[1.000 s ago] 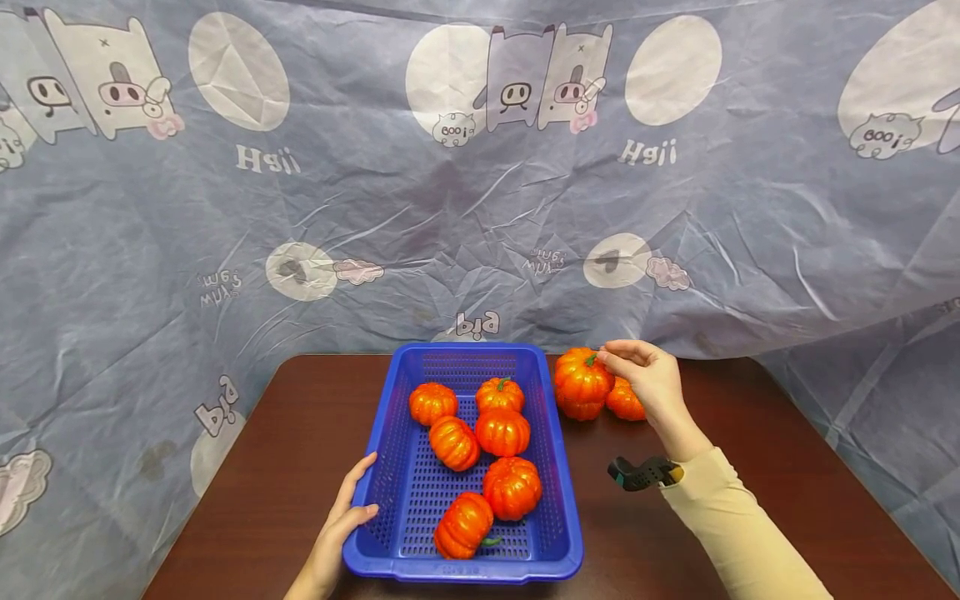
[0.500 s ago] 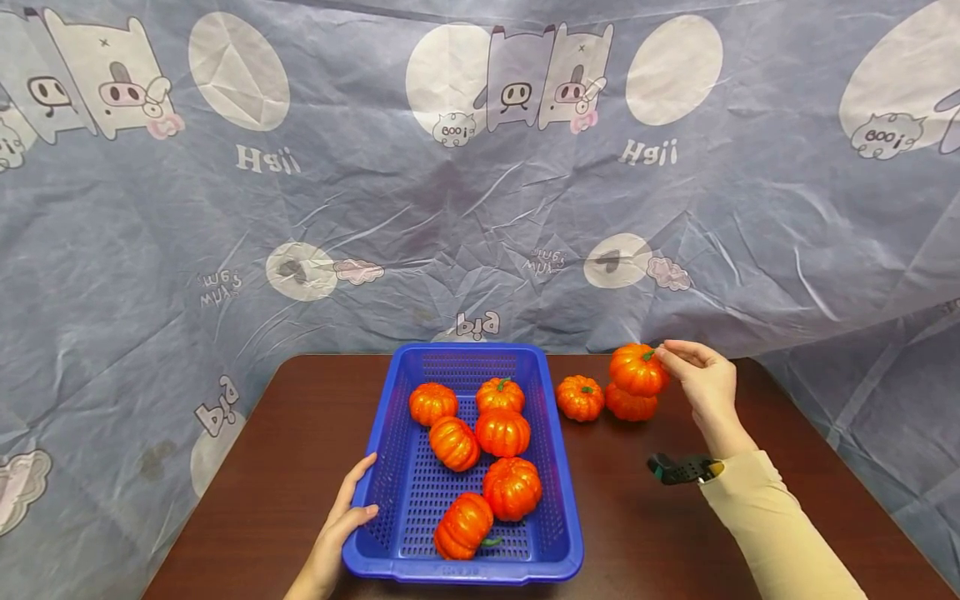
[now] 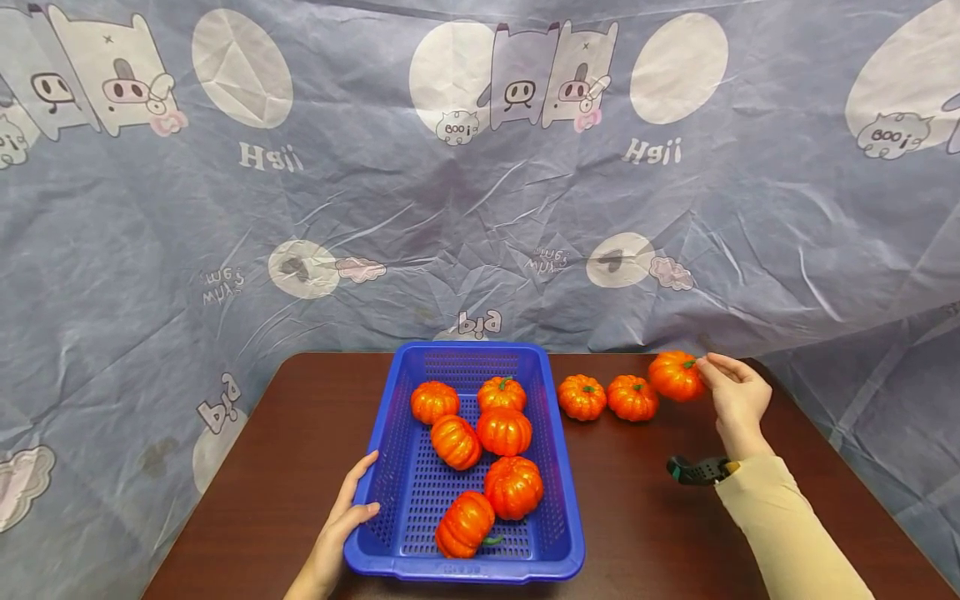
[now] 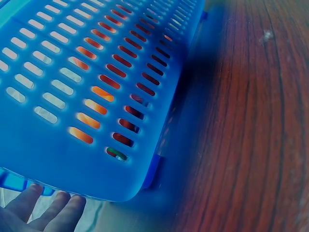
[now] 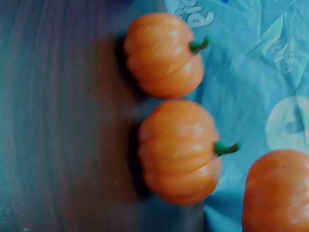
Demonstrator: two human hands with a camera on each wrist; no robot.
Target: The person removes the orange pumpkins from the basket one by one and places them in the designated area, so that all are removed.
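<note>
In the head view my right hand (image 3: pixel 738 396) pinches the green stem of an orange pumpkin (image 3: pixel 675 375) at the back right. The same pumpkin (image 5: pixel 280 193) is cut off at the lower right corner of the right wrist view. Left of it, two more pumpkins stand in a row, a nearer one (image 3: pixel 632 397) and another (image 3: pixel 582 397) beside the basket. My left hand (image 3: pixel 335 525) rests with spread thumb and fingers against the left rim of a blue plastic basket (image 3: pixel 463 570). Fingertips (image 4: pixel 65 205) touch the basket's edge in the left wrist view.
Several pumpkins lie inside the basket, one (image 3: pixel 465 525) tipped on its side near the front. Everything stands on a dark brown wooden table (image 3: pixel 277 467). A grey-blue cartoon-print cloth (image 3: pixel 405 192) hangs behind the table's back edge.
My right hand has moved right with the pumpkin, from above the one beside the basket, past the second, to the right end of the row. Left hand and basket stay put.
</note>
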